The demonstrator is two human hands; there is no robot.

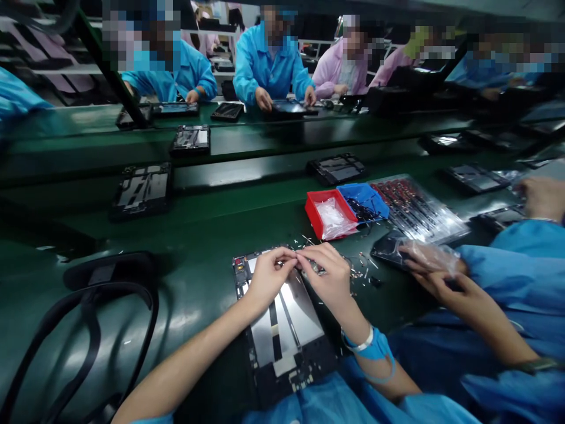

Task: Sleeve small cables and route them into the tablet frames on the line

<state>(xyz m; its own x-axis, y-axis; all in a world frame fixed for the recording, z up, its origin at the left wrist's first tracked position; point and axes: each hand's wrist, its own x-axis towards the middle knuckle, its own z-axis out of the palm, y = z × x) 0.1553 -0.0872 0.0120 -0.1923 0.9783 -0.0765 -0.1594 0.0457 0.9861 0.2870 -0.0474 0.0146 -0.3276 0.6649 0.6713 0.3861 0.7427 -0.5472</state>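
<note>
An opened tablet (286, 321) lies before me on the green bench, its silver inner plates and dark flat cables showing. Over its upper end, my left hand (273, 271) pinches with thumb and forefinger. My right hand (325, 271) meets it there, fingertips also pinched together. Whatever sits between the fingertips is too small to make out. Small white and dark scraps (362, 268) are scattered on the bench just right of my right hand. A blue wrist strap (375, 350) circles my right wrist.
Beyond my hands stand a red bin (314, 215) of clear plastic pieces, a blue bin (377, 203) of black parts and a tray (419, 206) of strips. A black headband-like device (110, 277) lies left. A co-worker's hands (435, 268) work close on the right.
</note>
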